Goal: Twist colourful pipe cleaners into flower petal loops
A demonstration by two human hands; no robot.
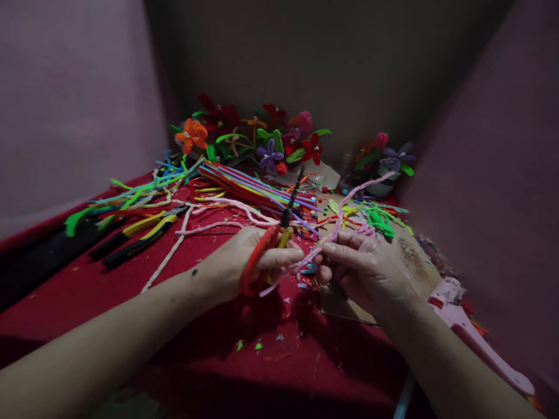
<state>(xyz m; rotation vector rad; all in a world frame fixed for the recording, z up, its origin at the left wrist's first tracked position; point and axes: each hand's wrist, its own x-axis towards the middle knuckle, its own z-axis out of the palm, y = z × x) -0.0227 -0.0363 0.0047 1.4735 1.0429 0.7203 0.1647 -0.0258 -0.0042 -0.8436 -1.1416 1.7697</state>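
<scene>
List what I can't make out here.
All in the head view:
- Fingers of the left hand: partly behind thumb and scissors.
- Palm of the right hand: turned away.
- Lettering on the pliers: too small.
- Black object: cut off by left edge.
- Pale strip: bottom edge.

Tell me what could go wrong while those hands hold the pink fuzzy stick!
The scissors are in the left hand too, so a slip might poke the right hand or nick the pink fuzzy stick. Its long loose end might also catch on the flower pot.
</scene>
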